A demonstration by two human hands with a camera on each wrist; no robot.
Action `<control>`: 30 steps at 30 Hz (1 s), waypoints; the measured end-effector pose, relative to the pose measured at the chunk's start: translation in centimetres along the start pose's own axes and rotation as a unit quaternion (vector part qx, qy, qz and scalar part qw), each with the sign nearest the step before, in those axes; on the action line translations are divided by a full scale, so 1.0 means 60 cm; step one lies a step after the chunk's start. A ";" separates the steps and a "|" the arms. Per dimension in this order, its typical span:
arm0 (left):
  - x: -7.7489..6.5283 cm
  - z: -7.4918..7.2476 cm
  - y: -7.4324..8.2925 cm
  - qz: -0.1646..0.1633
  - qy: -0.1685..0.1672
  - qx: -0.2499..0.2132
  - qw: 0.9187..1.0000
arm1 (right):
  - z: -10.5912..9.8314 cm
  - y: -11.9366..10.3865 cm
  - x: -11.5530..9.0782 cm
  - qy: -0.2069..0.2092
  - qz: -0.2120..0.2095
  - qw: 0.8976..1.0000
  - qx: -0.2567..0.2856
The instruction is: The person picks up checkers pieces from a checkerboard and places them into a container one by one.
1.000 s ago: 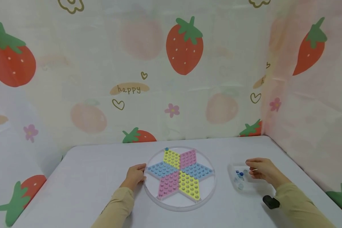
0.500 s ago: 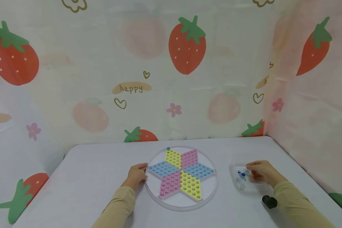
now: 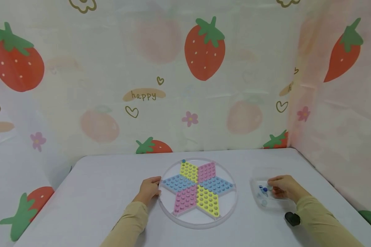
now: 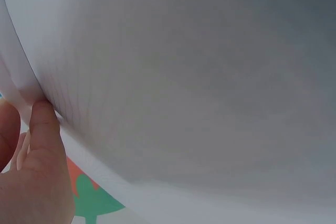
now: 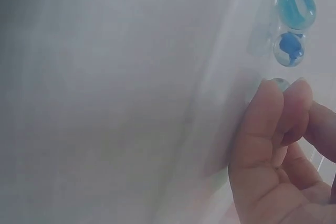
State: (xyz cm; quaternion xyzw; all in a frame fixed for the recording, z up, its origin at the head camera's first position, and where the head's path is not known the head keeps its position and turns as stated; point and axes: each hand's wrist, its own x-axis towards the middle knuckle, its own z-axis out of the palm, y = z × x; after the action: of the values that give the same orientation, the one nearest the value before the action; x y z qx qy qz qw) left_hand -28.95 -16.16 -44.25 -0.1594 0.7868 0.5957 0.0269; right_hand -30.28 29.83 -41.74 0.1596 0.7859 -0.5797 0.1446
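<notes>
In the head view my left hand (image 3: 150, 189) touches the left rim of a round Chinese checkers board (image 3: 185, 202), with its thumb and fingers against the edge. The left wrist view shows the thumb (image 4: 44, 124) straight against that rim. The board bears a star of yellow, pink and blue fields, and one blue marble (image 3: 183, 161) sits at its far yellow tip. My right hand (image 3: 284, 187) is in a clear plastic box (image 3: 256, 197) at the right. Its thumb and finger pinch a clear marble (image 5: 281, 83), partly hidden by the fingertips.
Several glass marbles with blue and teal swirls, among them a teal one (image 5: 296, 9), lie in the box close to my right fingertips. A black object (image 3: 292, 219) is at my right sleeve. Strawberry-printed sheets (image 3: 204, 113) stand behind and beside the white table (image 3: 111, 178).
My right hand has lowered slightly into the box, its fingers drawing closer together. The left hand stays at the board's rim. The whole head view has shifted a little to the right.
</notes>
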 end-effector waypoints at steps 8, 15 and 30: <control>0.007 0.002 -0.003 -0.014 -0.002 0.003 1.000 | -0.001 -0.002 -0.003 -0.001 -0.004 1.000 0.004; 0.008 0.002 -0.003 -0.015 0.000 0.002 1.000 | -0.011 -0.010 -0.013 -0.009 -0.027 1.000 -0.002; 0.000 0.001 -0.001 0.000 -0.002 -0.001 1.000 | -0.028 -0.035 -0.057 -0.018 -0.076 0.996 0.052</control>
State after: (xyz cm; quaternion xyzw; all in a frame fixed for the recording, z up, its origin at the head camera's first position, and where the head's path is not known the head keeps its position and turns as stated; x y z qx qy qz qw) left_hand -28.98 -16.13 -44.30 -0.1588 0.7861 0.5967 0.0283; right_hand -28.11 30.59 -38.04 0.0957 0.7616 -0.6322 0.1057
